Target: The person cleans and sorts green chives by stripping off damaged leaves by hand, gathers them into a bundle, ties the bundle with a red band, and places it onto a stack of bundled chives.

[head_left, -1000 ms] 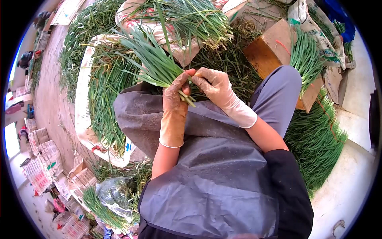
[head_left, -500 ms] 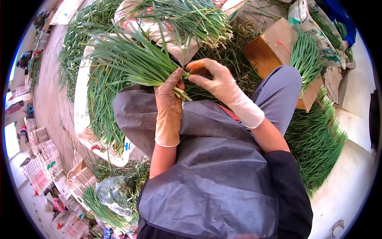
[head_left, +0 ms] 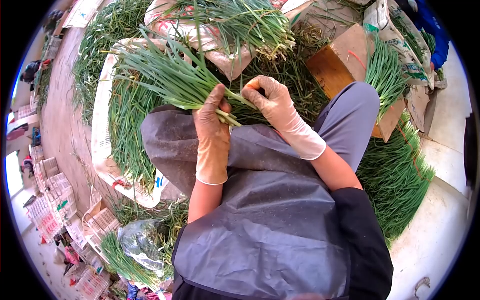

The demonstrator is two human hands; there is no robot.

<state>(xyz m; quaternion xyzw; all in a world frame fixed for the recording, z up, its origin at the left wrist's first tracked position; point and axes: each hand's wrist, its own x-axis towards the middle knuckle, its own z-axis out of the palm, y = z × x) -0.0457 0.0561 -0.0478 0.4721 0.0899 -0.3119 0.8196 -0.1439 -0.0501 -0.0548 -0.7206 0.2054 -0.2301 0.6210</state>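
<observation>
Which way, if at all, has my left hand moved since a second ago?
Yes, slightly: judged against the cardboard box, your left hand has shifted toward the picture's left, farther from the box.

Narrow gap between hands, stalk crossing it; raised knee at right

Compared with a second ago, the left grip sits slightly farther left, and the bunch of green stalks fans wider toward the upper left. The right grip stands farther from it, a pale stem now jutting between them. The co-worker's blue sleeve, upper right, reaches lower.
</observation>
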